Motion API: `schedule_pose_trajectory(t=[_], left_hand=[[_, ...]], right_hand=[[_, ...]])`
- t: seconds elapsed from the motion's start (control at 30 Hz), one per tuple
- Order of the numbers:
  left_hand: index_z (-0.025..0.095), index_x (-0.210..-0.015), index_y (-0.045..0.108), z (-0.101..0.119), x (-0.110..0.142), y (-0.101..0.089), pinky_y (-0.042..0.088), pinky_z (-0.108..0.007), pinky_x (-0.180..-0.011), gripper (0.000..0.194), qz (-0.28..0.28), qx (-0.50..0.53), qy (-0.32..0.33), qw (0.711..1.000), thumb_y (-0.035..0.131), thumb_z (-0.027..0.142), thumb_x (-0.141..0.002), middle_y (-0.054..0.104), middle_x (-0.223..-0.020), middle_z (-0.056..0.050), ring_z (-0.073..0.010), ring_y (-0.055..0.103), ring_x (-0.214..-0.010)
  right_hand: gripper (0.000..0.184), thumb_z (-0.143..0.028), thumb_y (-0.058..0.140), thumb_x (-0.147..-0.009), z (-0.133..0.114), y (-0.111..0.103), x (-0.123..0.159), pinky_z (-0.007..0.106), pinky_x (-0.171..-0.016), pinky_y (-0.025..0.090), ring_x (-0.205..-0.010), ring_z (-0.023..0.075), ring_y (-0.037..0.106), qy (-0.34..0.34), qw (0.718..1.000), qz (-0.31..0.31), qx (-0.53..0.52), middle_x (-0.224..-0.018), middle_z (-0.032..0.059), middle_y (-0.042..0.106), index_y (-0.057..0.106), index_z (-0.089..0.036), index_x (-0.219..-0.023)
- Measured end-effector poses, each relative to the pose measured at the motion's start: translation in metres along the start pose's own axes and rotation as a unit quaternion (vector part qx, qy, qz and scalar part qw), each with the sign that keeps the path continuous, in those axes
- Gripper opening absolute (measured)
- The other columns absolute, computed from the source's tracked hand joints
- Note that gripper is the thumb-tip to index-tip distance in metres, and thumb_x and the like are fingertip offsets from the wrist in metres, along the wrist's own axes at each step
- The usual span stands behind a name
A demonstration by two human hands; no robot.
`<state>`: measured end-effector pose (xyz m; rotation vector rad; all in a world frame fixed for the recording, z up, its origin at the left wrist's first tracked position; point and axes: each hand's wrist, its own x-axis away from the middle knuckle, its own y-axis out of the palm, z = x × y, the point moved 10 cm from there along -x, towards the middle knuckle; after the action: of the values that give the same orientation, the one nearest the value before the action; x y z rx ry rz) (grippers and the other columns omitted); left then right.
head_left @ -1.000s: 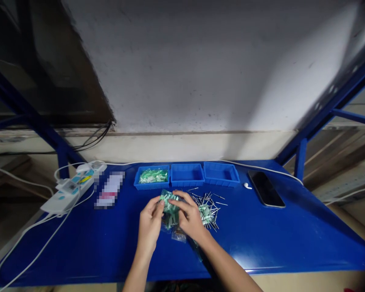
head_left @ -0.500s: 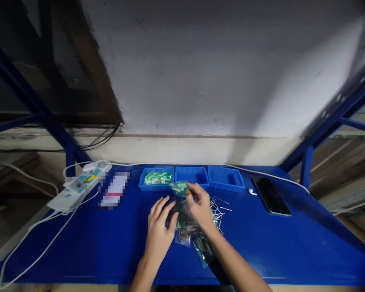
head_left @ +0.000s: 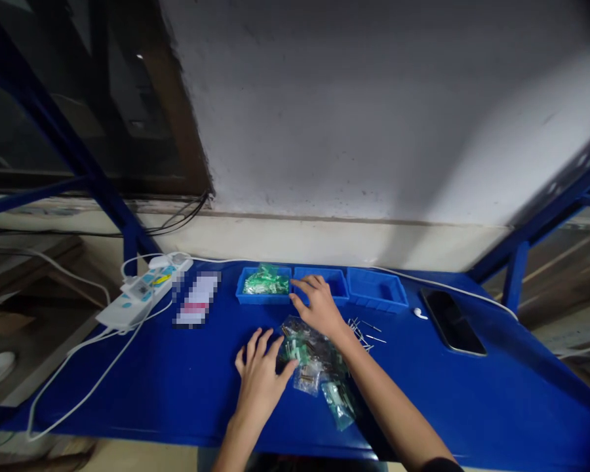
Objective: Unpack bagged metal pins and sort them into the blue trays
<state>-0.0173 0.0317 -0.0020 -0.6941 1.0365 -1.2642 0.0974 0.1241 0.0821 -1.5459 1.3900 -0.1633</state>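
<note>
Half a second ago a green packet was pinched in the right hand; now that hand has shifted up and to the left, its fingers parted and gripping nothing visible, and a green sheet of plastic pokes above the far rim of the leftmost tray. Green packets fill that blue tray, the nearest fingertip just beside its right end. Beneath the right hand lies the middle tray, partly covered by it, with the right tray next in the row.

Lower down, the left hand is spread open beside a heap of clear and green packets on the worktop; whether its thumb touches them, I cannot tell. Near the heap are a small clear packet with brownish pieces and a green-tinted packet nearer the front edge. Thin metal rods show past the right forearm. Farther right sit a white earbud and a dark phone; far left, a white power strip.
</note>
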Motion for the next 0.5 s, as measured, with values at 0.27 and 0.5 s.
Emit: schedule_pose_trajectory(t=[0.27, 0.5], left_hand=[[0.029, -0.116, 0.054, -0.003, -0.020, 0.006, 0.038, -0.047, -0.091, 0.036, -0.039, 0.098, 0.000, 0.994, 0.053, 0.022, -0.080, 0.060, -0.118, -0.006, -0.0268, 0.047, -0.117], [0.027, -0.126, 0.046, -0.001, -0.028, 0.009, 0.034, -0.049, -0.095, 0.052, -0.059, 0.102, 0.029, 0.993, 0.058, 0.020, -0.076, 0.059, -0.117, -0.007, -0.0277, 0.047, -0.116]], right_hand=[[0.021, -0.027, 0.048, -0.088, 0.021, -0.012, 0.057, 0.035, -0.077, 0.040, -0.078, 0.0193, 0.052, 0.074, 0.991, 0.053, -0.098, -0.078, 0.0054, 0.063, 0.065, -0.018, -0.096], [0.020, -0.024, 0.047, -0.087, 0.001, 0.005, 0.055, 0.036, -0.081, 0.039, -0.076, 0.0176, 0.055, 0.033, 0.992, 0.002, -0.125, -0.085, 0.0044, 0.068, 0.064, -0.019, -0.097]])
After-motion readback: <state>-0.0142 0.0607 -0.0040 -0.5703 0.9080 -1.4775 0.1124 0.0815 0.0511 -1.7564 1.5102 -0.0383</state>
